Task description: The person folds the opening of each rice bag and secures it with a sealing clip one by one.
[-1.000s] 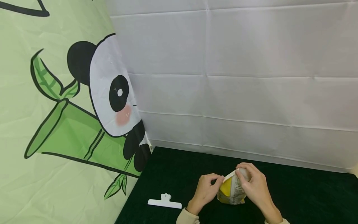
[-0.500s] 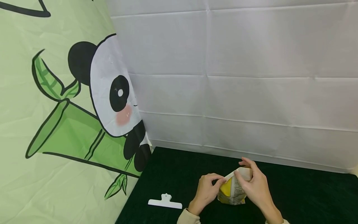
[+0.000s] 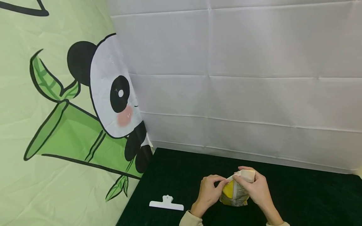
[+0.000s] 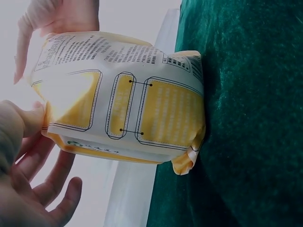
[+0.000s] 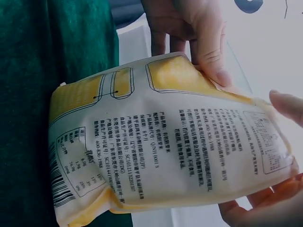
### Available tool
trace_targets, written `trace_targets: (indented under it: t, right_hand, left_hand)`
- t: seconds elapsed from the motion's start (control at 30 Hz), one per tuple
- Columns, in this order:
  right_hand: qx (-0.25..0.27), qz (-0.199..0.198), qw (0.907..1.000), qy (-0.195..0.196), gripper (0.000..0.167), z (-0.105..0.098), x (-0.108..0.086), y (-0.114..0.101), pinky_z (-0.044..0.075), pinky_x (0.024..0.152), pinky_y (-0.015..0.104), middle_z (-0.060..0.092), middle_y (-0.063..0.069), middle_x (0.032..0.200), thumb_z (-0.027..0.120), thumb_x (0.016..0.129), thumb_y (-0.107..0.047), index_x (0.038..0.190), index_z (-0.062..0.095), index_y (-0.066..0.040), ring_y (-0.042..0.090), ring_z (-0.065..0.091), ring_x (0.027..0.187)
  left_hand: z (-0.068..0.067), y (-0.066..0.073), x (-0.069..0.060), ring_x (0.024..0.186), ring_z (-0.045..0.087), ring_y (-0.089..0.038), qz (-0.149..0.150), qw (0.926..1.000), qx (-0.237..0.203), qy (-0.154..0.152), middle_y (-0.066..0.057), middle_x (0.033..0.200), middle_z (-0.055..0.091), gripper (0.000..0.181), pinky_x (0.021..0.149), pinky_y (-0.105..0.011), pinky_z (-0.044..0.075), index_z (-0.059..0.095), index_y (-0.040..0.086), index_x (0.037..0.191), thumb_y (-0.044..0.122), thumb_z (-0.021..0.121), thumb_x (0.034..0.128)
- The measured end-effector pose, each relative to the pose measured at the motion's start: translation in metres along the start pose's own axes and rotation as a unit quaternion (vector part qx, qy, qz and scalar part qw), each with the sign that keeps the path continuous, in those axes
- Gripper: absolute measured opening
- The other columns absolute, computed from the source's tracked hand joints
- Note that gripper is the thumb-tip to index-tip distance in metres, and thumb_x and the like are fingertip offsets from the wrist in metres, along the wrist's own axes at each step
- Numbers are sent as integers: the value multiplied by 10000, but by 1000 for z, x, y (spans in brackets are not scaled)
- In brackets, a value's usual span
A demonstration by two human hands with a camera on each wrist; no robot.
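Observation:
A small yellow and white food bag (image 3: 237,193), printed with text and yellow panels, stands upright on the dark green table. My left hand (image 3: 209,192) pinches its top left corner between thumb and fingertips. At the top right, my right hand (image 3: 258,187) holds the top edge, thumb on the near side and fingers behind. The left wrist view shows the bag (image 4: 123,104) with its base against the green cloth. In the right wrist view, fine print and a barcode cover one face of the bag (image 5: 165,146), with the right fingers (image 5: 284,191) at its top end.
A white wide-jawed clip (image 3: 167,203) lies on the dark green table (image 3: 311,197), left of my left hand. Behind the table hangs a white creased cloth (image 3: 254,100). A green panda-print sheet (image 3: 70,131) covers the left side.
My right fingers lifted off the bag's top half a second ago and have come down behind it again. The right thumb has shifted left along the top edge. The left hand stays put.

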State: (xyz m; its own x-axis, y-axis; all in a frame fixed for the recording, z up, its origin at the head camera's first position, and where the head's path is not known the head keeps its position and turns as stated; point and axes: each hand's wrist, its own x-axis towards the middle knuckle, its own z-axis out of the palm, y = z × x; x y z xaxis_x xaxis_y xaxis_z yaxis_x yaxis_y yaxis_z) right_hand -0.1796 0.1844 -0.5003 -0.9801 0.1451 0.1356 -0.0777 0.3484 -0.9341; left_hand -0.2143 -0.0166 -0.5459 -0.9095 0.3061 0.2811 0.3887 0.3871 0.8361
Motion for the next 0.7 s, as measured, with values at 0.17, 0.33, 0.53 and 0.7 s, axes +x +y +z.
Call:
trace_targets:
  t: [0.17,0.33,0.53,0.7]
  right_hand:
    - [78,365,9993,-74,371,1,1,0,585,818,320,788,92,1145,805,972,-331,1223,758,-62,97,697,917]
    - [47,443,9989,-112,349,1,1,-3,587,806,319,807,42,1102,801,971,-365,1162,794,-73,105,702,902]
    - [22,284,9996,11,257,5,0,-4,584,797,301,815,31,1083,800,975,-317,1093,818,-89,102,705,892]
    - [39,374,9993,42,265,6,-2,-6,584,796,297,815,13,1073,800,975,-321,1105,817,-90,90,704,891]
  left_hand:
    - [-1,1,-2,987,674,1,40,10000,75,48,49,1059,814,236,837,-261,604,839,161,1049,349,697,1046]
    - [-2,2,-2,1021,674,-8,-8,10000,-48,-5,39,1090,809,258,905,-326,611,827,156,1081,369,684,1054]
    - [-1,7,-2,1002,649,13,-15,9992,-393,89,52,1116,814,249,910,-366,610,831,180,1111,377,693,1047]
    - [0,11,0,996,664,13,204,9981,-530,257,47,1107,821,229,874,-293,596,837,179,1090,358,702,1043]
